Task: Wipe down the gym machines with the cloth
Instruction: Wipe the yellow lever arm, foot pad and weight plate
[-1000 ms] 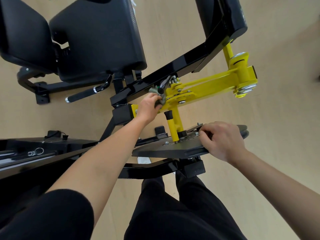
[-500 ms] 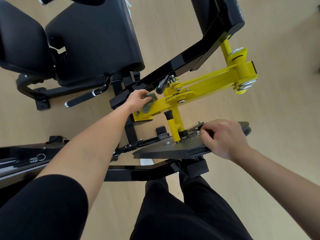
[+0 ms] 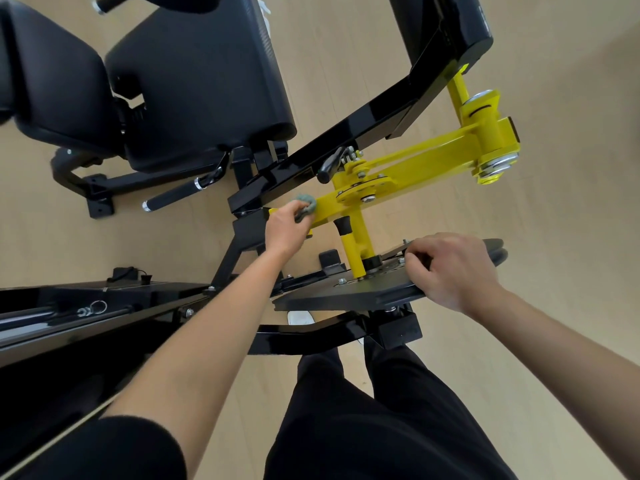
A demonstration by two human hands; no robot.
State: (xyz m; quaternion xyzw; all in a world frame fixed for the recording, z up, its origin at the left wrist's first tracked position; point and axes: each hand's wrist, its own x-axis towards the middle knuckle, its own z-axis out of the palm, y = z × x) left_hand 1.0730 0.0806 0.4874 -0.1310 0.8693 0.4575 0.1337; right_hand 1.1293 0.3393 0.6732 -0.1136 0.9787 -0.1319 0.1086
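Note:
A gym machine fills the view, with a yellow pivot arm [image 3: 426,157] bolted to a glossy black frame beam [image 3: 349,129]. My left hand [image 3: 287,225] grips a small grey-green cloth [image 3: 306,202] and presses it against the lower left end of the yellow arm. My right hand [image 3: 453,268] is curled over the edge of the dark grey footplate [image 3: 332,294], beside the yellow post [image 3: 358,237] that rises from it. Part of the cloth is hidden inside my fingers.
Black padded seat cushions [image 3: 194,77] stand at the upper left, with a black grip handle [image 3: 173,195] below them. A black frame rail [image 3: 69,306] with a pin ring runs in from the left. My legs in black trousers [image 3: 363,410] stand on the light wooden floor [image 3: 568,237].
My left hand slid the cloth down-left along the yellow arm from the black knob, then a little back toward the pivot. My right hand stayed on the footplate.

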